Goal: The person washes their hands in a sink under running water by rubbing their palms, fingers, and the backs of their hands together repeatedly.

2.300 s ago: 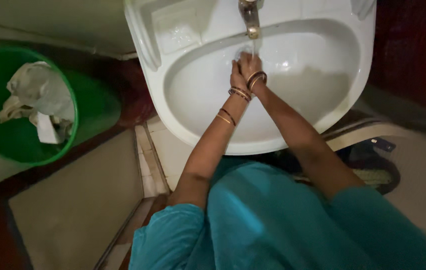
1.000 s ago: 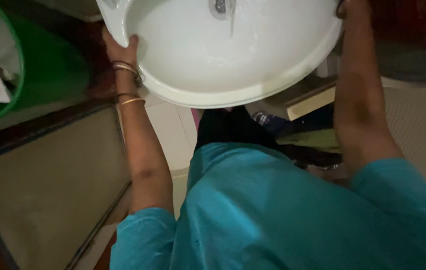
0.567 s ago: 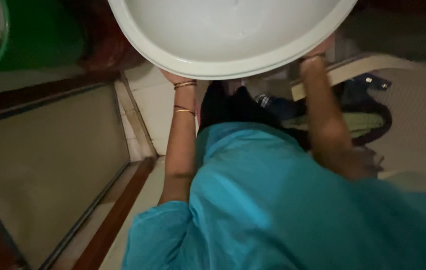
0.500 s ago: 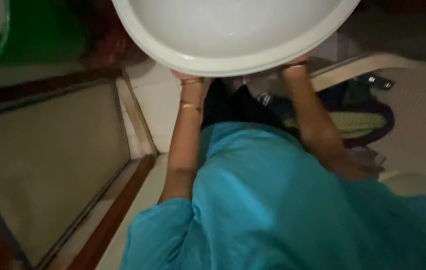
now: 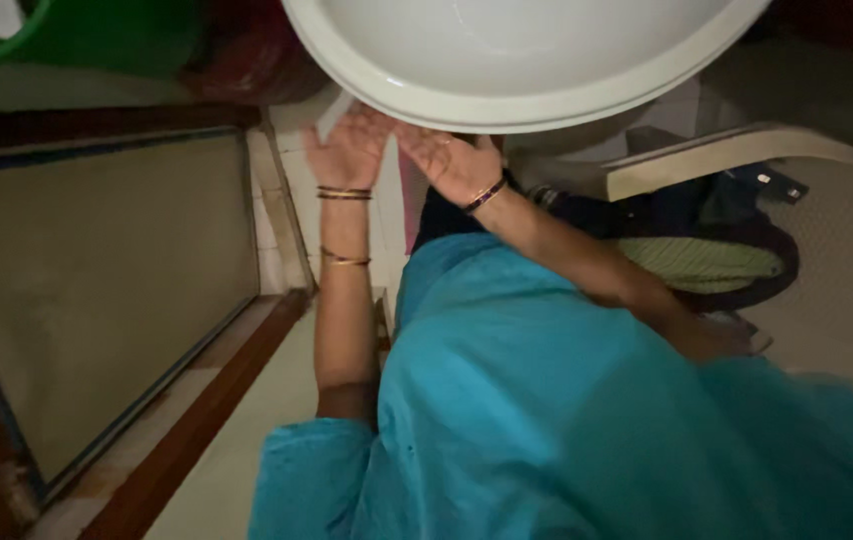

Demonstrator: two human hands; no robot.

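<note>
Both hands were open and held nothing: the left hand [image 5: 347, 150] and the right hand [image 5: 452, 162] lay palm up, side by side, just below the front rim of the white basin [image 5: 507, 100]. The basin sat above and ahead of them, its rim curving left to right, about equally near to each. Tiled floor [image 5: 297, 200] lay beneath, with a green bin [image 5: 97, 35] well off to the left.

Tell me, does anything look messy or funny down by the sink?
Nothing is spilled or broken. The hands, left and right, are empty, palms up, just below the white sink. Clothes lie heaped on the floor.
</note>
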